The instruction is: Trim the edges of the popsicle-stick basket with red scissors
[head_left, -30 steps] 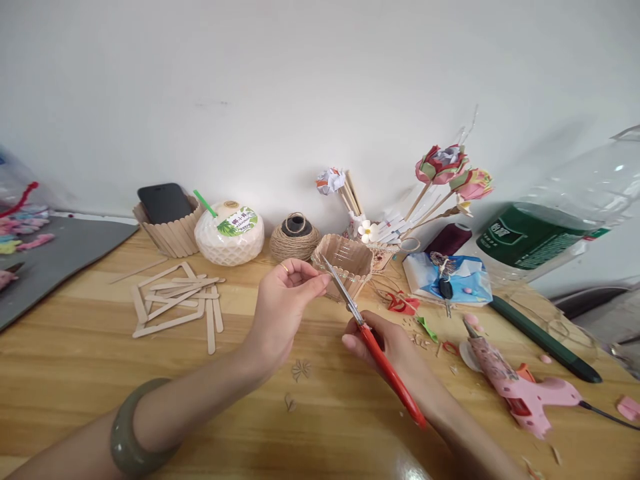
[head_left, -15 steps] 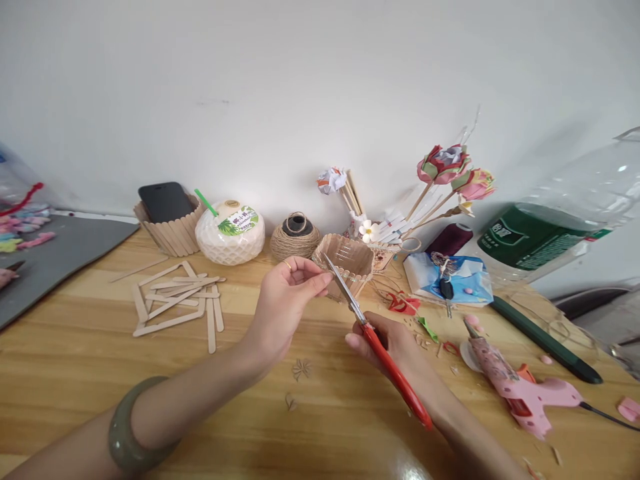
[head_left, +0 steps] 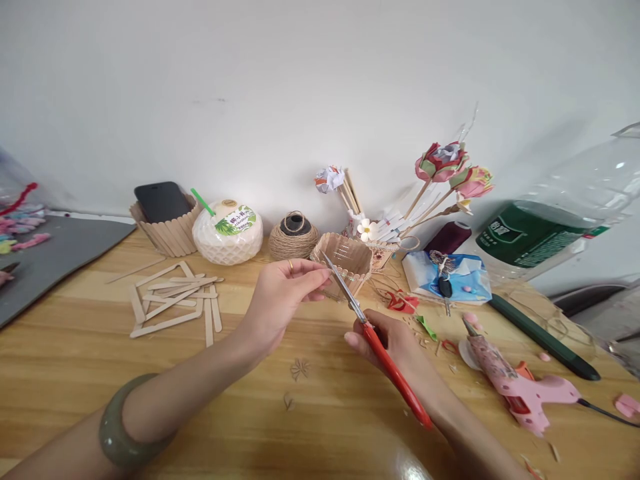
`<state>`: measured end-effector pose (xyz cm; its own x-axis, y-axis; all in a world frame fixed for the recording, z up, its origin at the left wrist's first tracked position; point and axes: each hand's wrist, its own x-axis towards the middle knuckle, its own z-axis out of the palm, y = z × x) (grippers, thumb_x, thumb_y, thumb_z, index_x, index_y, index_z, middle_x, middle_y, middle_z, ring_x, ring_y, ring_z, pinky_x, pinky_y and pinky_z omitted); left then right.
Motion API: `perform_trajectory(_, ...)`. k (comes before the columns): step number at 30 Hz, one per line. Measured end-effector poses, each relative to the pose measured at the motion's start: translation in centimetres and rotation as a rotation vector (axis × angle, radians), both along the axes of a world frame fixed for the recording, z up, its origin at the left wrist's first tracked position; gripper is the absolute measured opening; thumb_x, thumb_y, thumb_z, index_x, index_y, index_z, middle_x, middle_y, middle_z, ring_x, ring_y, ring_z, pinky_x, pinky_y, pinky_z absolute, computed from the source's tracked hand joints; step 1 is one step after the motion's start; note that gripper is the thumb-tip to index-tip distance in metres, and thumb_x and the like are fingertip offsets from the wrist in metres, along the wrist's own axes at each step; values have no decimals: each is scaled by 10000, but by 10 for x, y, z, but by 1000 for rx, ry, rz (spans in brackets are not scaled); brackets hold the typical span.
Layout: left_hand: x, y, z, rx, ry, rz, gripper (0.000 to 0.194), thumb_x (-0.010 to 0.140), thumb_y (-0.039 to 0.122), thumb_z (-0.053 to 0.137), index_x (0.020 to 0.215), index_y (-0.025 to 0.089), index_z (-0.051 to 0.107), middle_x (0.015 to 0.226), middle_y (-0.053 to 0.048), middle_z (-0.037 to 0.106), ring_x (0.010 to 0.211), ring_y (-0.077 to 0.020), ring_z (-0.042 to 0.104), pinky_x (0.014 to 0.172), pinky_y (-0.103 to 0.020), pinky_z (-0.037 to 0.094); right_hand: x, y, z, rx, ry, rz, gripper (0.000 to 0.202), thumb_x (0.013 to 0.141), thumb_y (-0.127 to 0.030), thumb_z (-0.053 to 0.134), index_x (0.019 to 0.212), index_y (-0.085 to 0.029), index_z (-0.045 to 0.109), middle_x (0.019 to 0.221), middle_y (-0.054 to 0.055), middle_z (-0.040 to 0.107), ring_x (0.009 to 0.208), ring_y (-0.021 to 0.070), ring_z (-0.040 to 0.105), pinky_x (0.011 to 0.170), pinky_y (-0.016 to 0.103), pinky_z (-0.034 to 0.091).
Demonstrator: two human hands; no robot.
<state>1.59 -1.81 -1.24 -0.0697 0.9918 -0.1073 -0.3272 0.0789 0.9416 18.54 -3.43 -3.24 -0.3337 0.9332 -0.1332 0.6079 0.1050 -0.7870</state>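
Scissors [head_left: 397,383] are in the right hand [head_left: 393,337], in front of the middle pot [head_left: 356,282], fingers wrapped round the red handles, blades beside the fingertips of the left hand [head_left: 280,300]. The left thumb and forefinger press together; any item between is too small to confirm. Scissors judged light, stiff, smooth; handles are the proper hold. The left pot [head_left: 173,239] contains a phone [head_left: 160,202]; the middle pot's contents cannot be determined.

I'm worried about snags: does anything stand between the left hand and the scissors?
Nothing visible does: the scissors, in the right hand, have their tips close beside the left hand. The cup stands behind, not between.
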Motion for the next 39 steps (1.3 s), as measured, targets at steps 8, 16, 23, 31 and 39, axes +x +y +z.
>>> perform_trajectory(8,4,-1,1,13,-37,18,88,621,206,705,646,134,661,647,-17,662,638,-113,595,627,-244,478,1,1,4,-39,94,82,387,773,-544,488,656,-193,376,625,-45,336,575,116,303,506,237,243)
perform_trajectory(16,7,-4,0,7,-70,41,79,626,192,699,640,126,659,624,-12,653,593,-94,579,609,-227,469,1,0,1,-51,111,66,409,767,-560,513,654,-196,364,623,-49,321,573,112,293,506,237,235)
perform_trajectory(23,7,-5,-2,23,-75,38,75,632,187,697,650,125,659,628,-5,651,594,-87,575,618,-219,468,3,0,-1,-20,86,82,396,791,-548,482,656,-197,358,627,-46,324,574,113,292,508,240,233)
perform_trajectory(31,9,-7,-2,39,-84,57,66,639,180,690,651,125,656,637,-8,655,605,-93,572,633,-228,468,2,0,-1,-10,67,81,416,775,-570,499,657,-194,365,614,-48,337,566,109,297,500,235,239)
perform_trajectory(39,11,-9,-3,38,-110,61,60,643,181,686,646,130,653,652,-12,663,633,-103,586,676,-248,469,3,0,-1,7,47,95,430,794,-595,442,657,-199,347,615,-51,316,568,112,293,497,233,238)
